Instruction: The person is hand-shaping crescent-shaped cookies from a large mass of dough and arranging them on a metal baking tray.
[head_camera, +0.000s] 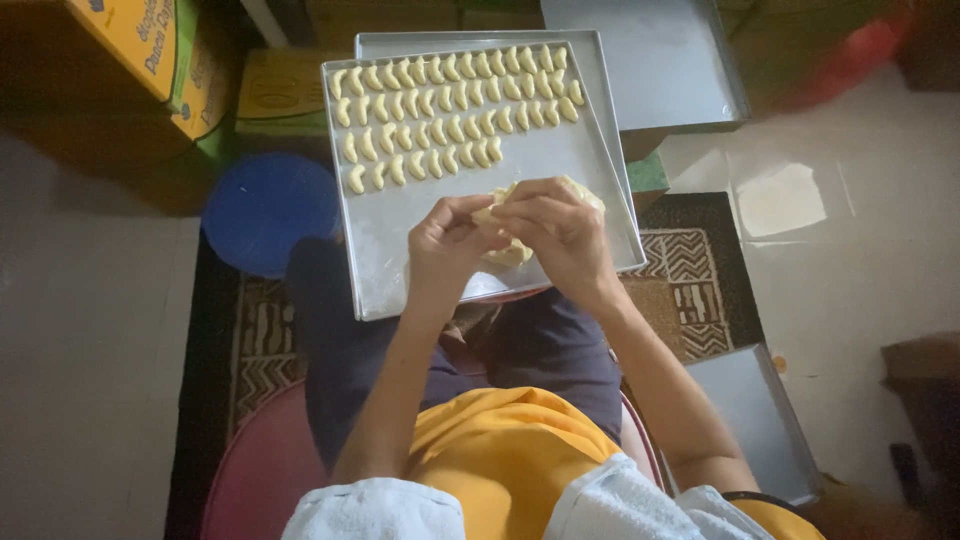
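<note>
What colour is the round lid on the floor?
Blue: the round lid lies left of the tray, seen in the head view.

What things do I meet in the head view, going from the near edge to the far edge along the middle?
Orange garment → dark trousers on the lap → left hand and right hand pinching pale dough → bare part of the metal tray → rows of shaped dough pieces → second tray behind.

The tray (400, 260) was dull grey metal, smooth and faintly floury. The dough (510, 252) looked soft, pale and matt. At nine o'clock lay a smooth blue plastic lid (262, 210); at three, a woven patterned rug (690, 290) on glossy floor tiles (860, 260).
</note>
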